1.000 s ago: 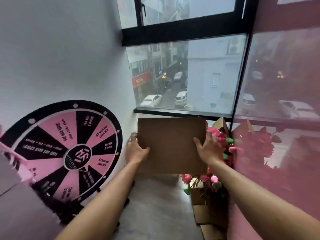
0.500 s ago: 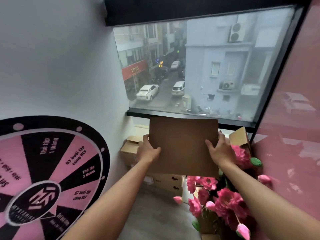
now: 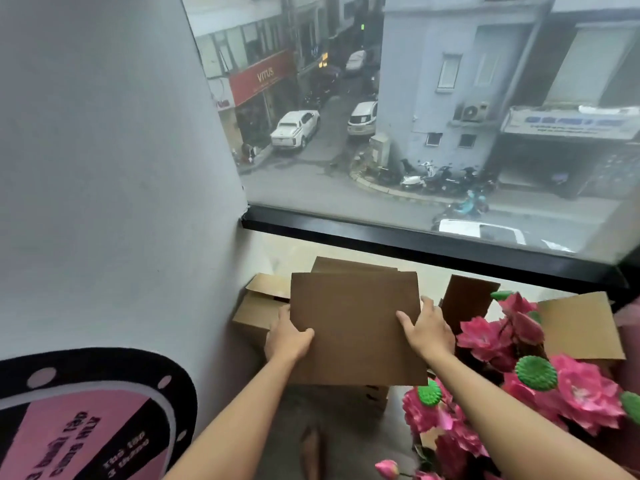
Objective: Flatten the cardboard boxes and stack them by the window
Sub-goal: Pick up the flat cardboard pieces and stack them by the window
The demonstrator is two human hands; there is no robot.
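Observation:
I hold a flattened brown cardboard box point(image 3: 353, 323) flat in front of me, just below the window point(image 3: 415, 133). My left hand point(image 3: 289, 336) grips its left edge, thumb on top. My right hand point(image 3: 427, 329) grips the right edge the same way. Right behind and under it lies more flattened cardboard point(image 3: 346, 265) by the window frame. An unflattened box point(image 3: 258, 308) with raised flaps sits to the left against the wall.
Pink artificial flowers point(image 3: 519, 375) crowd the right side, with an upright cardboard piece point(image 3: 465, 299) and another open box point(image 3: 581, 327) behind them. A pink and black prize wheel point(image 3: 86, 420) leans at the lower left. The white wall point(image 3: 104, 168) closes off the left.
I have moved closer to the window and lowered the flattened box from an upright tilt to nearly flat over the cardboard below. Both hands keep their hold.

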